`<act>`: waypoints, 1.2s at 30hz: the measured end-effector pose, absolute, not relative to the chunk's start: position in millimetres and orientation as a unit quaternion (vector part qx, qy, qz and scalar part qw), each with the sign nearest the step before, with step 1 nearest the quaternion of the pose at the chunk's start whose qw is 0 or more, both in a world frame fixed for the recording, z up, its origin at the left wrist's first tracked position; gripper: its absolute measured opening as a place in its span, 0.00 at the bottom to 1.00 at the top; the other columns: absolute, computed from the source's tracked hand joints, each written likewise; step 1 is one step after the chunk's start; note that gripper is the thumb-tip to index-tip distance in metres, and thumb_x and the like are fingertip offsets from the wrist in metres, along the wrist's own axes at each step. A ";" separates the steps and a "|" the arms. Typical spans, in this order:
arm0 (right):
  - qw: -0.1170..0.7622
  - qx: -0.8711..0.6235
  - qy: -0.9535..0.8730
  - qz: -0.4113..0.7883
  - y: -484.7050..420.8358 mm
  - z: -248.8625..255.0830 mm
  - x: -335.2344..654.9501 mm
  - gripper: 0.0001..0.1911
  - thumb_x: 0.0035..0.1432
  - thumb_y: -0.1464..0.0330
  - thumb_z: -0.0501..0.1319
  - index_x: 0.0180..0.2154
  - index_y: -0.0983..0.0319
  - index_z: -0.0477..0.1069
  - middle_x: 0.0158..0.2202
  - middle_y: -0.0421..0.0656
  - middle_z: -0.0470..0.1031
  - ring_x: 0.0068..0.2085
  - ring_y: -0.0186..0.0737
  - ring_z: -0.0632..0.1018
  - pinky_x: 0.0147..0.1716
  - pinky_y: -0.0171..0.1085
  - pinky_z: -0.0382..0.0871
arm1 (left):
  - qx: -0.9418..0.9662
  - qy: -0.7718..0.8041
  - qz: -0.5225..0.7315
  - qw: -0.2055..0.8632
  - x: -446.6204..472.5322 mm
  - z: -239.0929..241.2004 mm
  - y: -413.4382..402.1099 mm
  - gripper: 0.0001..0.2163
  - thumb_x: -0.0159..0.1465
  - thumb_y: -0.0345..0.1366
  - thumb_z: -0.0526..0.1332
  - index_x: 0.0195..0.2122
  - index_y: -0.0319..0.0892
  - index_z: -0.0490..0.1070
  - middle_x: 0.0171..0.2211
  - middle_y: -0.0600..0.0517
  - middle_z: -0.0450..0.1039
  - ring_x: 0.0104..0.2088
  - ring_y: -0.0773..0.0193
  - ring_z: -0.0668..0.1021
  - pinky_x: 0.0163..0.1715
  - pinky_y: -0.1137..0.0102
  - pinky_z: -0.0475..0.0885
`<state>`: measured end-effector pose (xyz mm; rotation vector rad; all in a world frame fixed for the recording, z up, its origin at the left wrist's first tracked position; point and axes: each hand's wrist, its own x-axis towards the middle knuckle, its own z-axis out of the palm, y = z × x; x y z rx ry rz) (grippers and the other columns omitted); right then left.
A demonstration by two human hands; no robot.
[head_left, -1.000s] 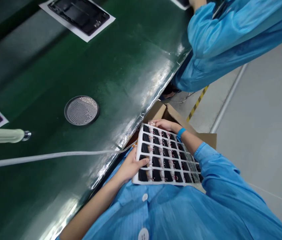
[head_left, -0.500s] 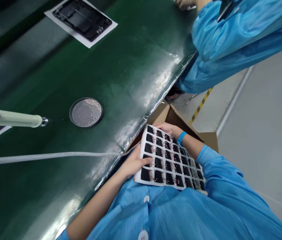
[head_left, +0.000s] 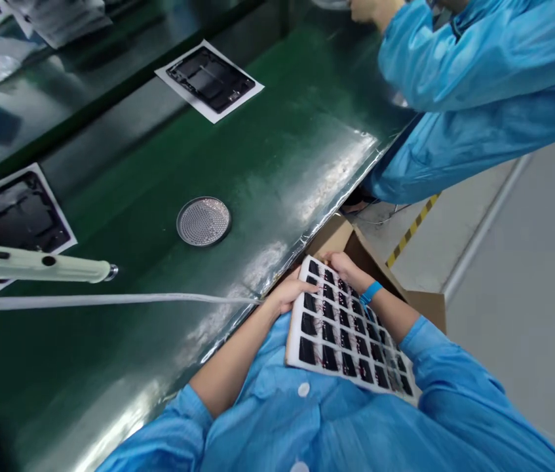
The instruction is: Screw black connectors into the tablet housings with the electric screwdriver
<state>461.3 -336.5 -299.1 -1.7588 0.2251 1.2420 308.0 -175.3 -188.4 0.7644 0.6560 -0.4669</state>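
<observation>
A white foam tray rests tilted against the front of my blue coat, beyond the table's edge. Its compartments hold rows of black rectangular parts with thin reddish wires. My left hand grips the tray near its far left corner, thumb on top and fingers hidden beneath. At the far long edge, my right hand is closed on the tray, its fingertips partly out of sight. A blue band circles my right wrist. An open cardboard box stands below and behind the tray.
On the green table are a round perforated metal dish, a pale green pen-shaped tool, a white cable and sheets with dark pictures. A co-worker's blue sleeve reaches over the far right edge.
My left hand has slid toward the tray's far left corner. My right hand stays on the far edge. The view has shifted, showing more of the table's left and far side.
</observation>
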 end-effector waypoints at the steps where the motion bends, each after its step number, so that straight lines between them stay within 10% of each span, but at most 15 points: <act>1: 0.468 -0.726 0.102 0.493 -336.2 -296.7 462.7 0.22 0.77 0.53 0.69 0.61 0.60 0.78 0.59 0.48 0.82 0.54 0.44 0.85 0.54 0.48 0.87 | 0.362 0.306 -0.219 0.853 305.8 -187.8 -175.1 0.46 0.40 0.27 0.84 0.64 0.44 0.75 0.46 0.45 0.88 0.44 0.48 0.89 0.49 0.56 0.85; 8: 0.496 -0.709 0.090 0.494 -378.4 -245.8 485.2 0.13 0.70 0.62 0.75 0.50 0.63 0.82 0.44 0.42 0.86 0.40 0.37 0.84 0.40 0.35 0.81 | 0.352 0.287 -0.214 0.865 296.9 -186.7 -172.2 0.46 0.42 0.31 0.86 0.63 0.43 0.72 0.49 0.44 0.88 0.44 0.48 0.89 0.48 0.57 0.86; 16: 0.593 -0.727 0.134 0.319 -530.5 -159.6 533.0 0.30 0.76 0.60 0.57 0.75 0.52 0.65 0.80 0.53 0.71 0.69 0.48 0.83 0.47 0.40 0.83 | 0.345 0.270 -0.219 0.872 303.2 -195.1 -169.6 0.42 0.46 0.32 0.86 0.63 0.45 0.73 0.53 0.44 0.88 0.50 0.43 0.91 0.55 0.50 0.88; 24: 0.470 -0.771 0.293 0.315 -639.8 -171.8 408.8 0.24 0.65 0.47 0.69 0.54 0.54 0.81 0.56 0.55 0.90 0.57 0.59 0.90 0.52 0.52 0.88 | 0.326 0.283 -0.213 0.876 308.2 -204.9 -168.5 0.37 0.48 0.33 0.86 0.60 0.39 0.77 0.49 0.42 0.90 0.46 0.44 0.92 0.55 0.51 0.89; 30: 0.723 -0.546 0.402 0.136 -650.1 -177.1 320.1 0.50 0.56 0.23 0.58 0.53 0.57 0.84 0.50 0.54 0.91 0.66 0.66 0.86 0.68 0.70 0.79 | 0.312 0.282 -0.179 0.889 316.1 -209.4 -178.2 0.37 0.49 0.31 0.85 0.60 0.40 0.78 0.54 0.41 0.89 0.49 0.45 0.92 0.57 0.48 0.89; 36: 0.836 -0.434 0.331 0.056 -531.2 -210.3 293.4 0.35 0.48 0.48 0.85 0.54 0.53 0.85 0.60 0.43 0.90 0.62 0.51 0.88 0.72 0.57 0.81 | 0.292 0.259 -0.140 0.910 328.2 -216.4 -217.8 0.41 0.48 0.26 0.85 0.64 0.47 0.77 0.50 0.47 0.90 0.52 0.42 0.91 0.67 0.38 0.82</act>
